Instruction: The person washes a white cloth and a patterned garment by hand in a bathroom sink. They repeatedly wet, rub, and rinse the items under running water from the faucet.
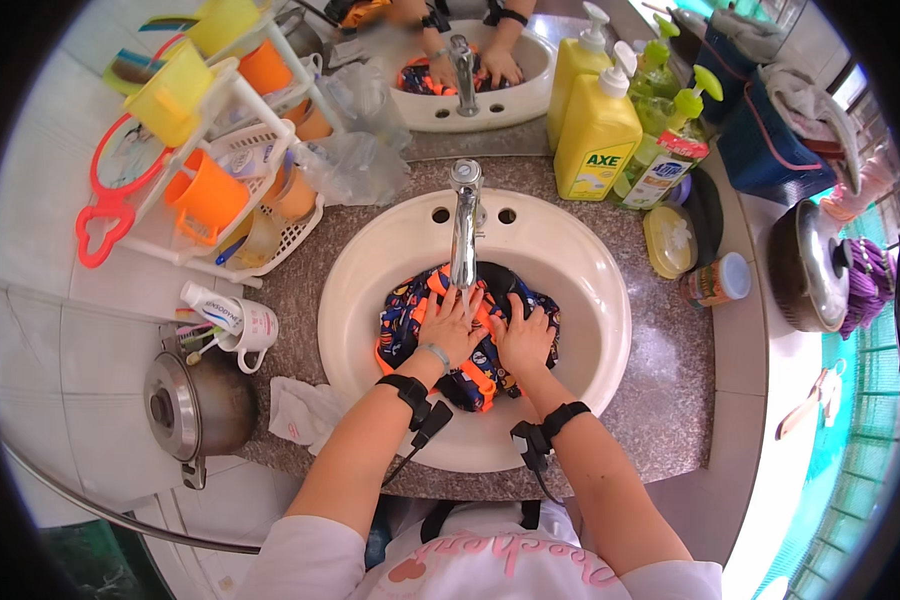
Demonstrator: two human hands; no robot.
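Note:
In the white oval sink [596, 330] lies a bunched dark blue patterned fabric item [403, 315] with bright orange straps and trim; its full shape is hidden by folds and by my hands. My left hand [450, 330] presses palm down on it, fingers spread, directly beneath the chrome faucet [464, 225]. A thin stream of water falls from the spout onto the fingers. Just to the right, my right hand [526, 337] rests palm down on the same fabric with its fingers apart. Neither hand is closed around anything.
Yellow pump bottles [598, 139] and green pump bottles [664, 150] crowd the back right. A soap box [671, 241] and a small jar [716, 281] stand below them. Leftward are a rack of cups [217, 195], a mug [259, 330], a pot [195, 405] and a white cloth [304, 411].

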